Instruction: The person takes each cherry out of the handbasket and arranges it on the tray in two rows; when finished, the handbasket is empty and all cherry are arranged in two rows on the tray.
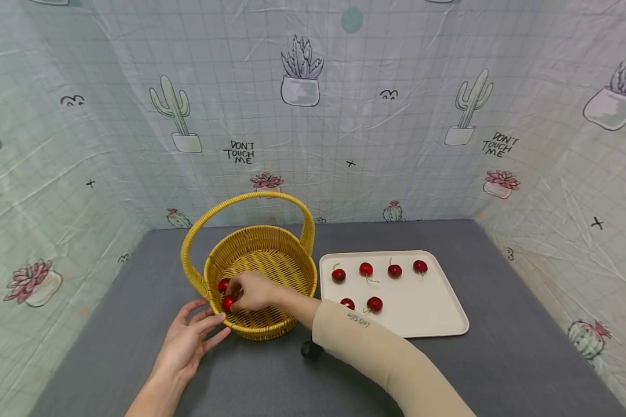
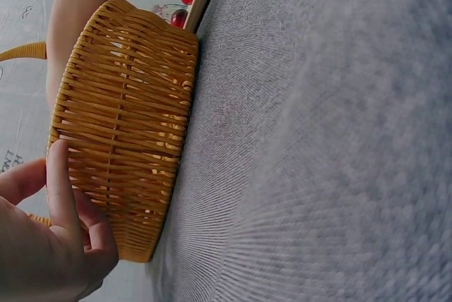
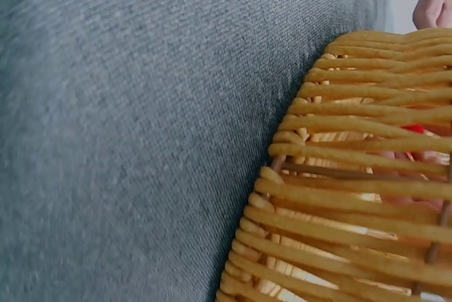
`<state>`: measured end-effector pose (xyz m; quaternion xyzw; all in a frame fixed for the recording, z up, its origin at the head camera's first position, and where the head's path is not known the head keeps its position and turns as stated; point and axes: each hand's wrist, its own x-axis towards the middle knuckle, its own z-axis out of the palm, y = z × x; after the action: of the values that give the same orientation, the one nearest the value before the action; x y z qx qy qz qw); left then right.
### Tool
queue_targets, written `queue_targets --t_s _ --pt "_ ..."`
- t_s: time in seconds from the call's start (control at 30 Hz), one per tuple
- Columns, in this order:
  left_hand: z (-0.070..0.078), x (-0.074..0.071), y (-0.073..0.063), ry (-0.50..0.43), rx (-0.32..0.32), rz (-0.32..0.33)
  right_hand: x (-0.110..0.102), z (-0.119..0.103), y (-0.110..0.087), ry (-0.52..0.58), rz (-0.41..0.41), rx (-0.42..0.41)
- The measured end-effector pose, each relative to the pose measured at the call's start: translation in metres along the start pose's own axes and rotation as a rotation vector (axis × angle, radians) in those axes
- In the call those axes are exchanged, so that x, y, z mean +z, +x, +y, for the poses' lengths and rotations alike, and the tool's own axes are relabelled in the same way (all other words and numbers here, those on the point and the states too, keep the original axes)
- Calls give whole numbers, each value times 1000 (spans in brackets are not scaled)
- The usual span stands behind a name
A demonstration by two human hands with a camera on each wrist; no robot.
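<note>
A yellow wicker basket [image 1: 271, 333] with a tall hoop handle stands at the left of the table. Inside it my right hand [image 1: 253, 291] reaches down at the near left and pinches a red cherry [image 1: 228, 302]. Another cherry [image 1: 223, 284] lies beside those fingertips. Through the weave in the right wrist view, a bit of red [image 3: 413, 129] shows near the fingers. My left hand [image 1: 185, 341] rests against the outside of the basket near the handle's base. In the left wrist view its extended fingers [image 2: 62, 185] touch the rim and woven wall [image 2: 131, 104].
Right of the basket lies a cream tray [image 1: 422, 313] holding several stemmed cherries [image 1: 374, 304]. The right forearm's beige sleeve [image 1: 381, 353] passes over its near left corner. A small black object [image 1: 310, 350] shows under that arm. Patterned cloth [image 1: 344, 145] hangs around the grey table [image 1: 261, 382].
</note>
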<state>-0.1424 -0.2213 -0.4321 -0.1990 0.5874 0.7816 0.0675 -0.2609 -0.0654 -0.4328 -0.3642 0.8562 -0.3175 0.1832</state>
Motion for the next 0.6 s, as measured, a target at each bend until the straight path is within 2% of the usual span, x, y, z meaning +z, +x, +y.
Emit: queue_targets --t_s 0.23,0.43,0.6 --pt "0 1 1 2 1 6 -9 2 -7 89 53 -33" --pt "0 1 0 10 3 8 -19 -1 -15 117 30 -97" --pt "0 2 -1 15 6 11 -27 -5 -26 144 23 -98"
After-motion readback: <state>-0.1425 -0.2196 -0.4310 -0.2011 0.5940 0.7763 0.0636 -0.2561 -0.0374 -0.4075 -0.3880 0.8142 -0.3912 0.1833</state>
